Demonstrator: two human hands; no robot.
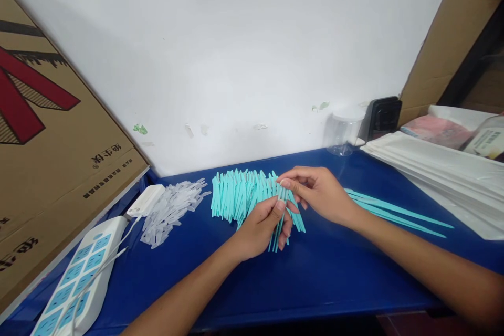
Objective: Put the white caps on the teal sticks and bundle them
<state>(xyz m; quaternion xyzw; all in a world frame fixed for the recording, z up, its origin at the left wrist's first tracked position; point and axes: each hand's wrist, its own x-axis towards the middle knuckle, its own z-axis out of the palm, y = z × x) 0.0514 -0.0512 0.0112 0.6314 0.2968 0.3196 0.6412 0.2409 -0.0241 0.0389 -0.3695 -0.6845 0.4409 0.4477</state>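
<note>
Head feed, from my remote seat. Left hand point(258, 228), centre of frame: fingers curled, thumb pressed on a small bunch of thin turquoise sticks point(276, 233), which splay downward, tilted. Right hand point(325, 191), just right of it: thumb and forefinger pinched together on the bunch's upper ends; I cannot tell whether a clear piece is in there too.

Behind the hands, a dense turquoise row point(230, 197) lies on the blue bench point(334, 283). Left of centre: heap of translucent pieces point(169, 207), loose. Right of centre: long turquoise strips point(394, 211), partly behind the right forearm.

Containers: lidded clear jar point(342, 134) upright at the wall, right of centre; I see the wall through it. Black container point(385, 118) just beside it. Far right, white sheets point(437, 168), with a pink packet point(437, 130) and labelled pack point(486, 139) behind them. Left edge: printed cardboard box point(59, 178), contents hidden.
</note>
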